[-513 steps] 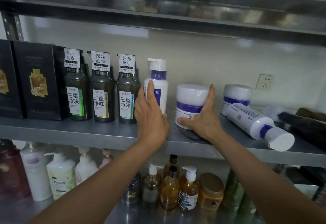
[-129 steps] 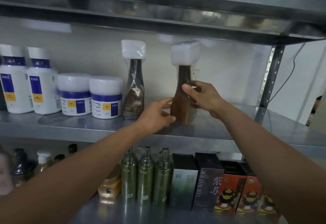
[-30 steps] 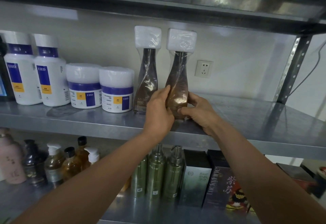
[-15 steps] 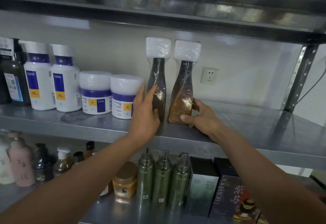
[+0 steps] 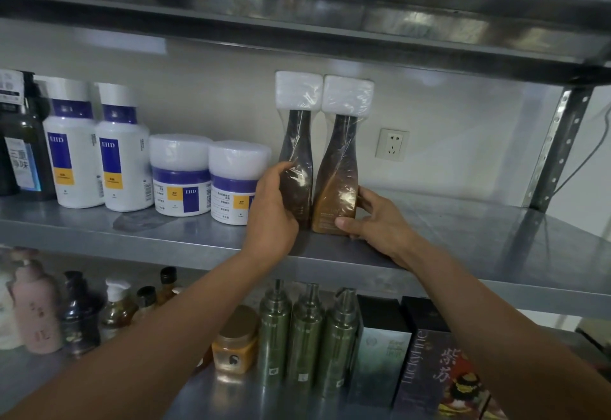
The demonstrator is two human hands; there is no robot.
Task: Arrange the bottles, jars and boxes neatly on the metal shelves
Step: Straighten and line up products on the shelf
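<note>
The fingers (image 5: 280, 168) of the left hand (image 5: 271, 214) are curled round the left side of the dark brown bottle (image 5: 299, 141), grasping it low on its body, with the palm against its front. The right hand (image 5: 380, 221) grasps the base of the amber bottle (image 5: 339, 161): its thumb (image 5: 344, 222) lies across the front lower corner and its fingers wrap the right side.

Both bottles stand upright on the middle shelf (image 5: 479, 237), side by side and touching, each sealed in clear film with a white foam block over its top (image 5: 297, 90). The dark brown bottle is on the left and the amber one on the right.

Just left of the left hand stand two white jars (image 5: 180, 176) with blue bands, close together. Next come two white bottles (image 5: 71, 145) with blue and yellow labels, then a dark bottle (image 5: 23, 141) at the frame's edge. All stand upright in one row along the shelf.

On the wall behind, right of the amber bottle, is a white socket (image 5: 392, 144). A perforated metal post (image 5: 555, 148) rises at the shelf's right end to the upper shelf (image 5: 297, 12).

On the lower shelf (image 5: 231, 396), below the arms, three green pump bottles (image 5: 307, 337) stand in a row. Dark boxes (image 5: 380, 353) sit to their right and an orange jar (image 5: 234, 343) with a gold lid to their left. Farther left are small amber bottles (image 5: 115, 307) and a pink bottle (image 5: 36, 307).
</note>
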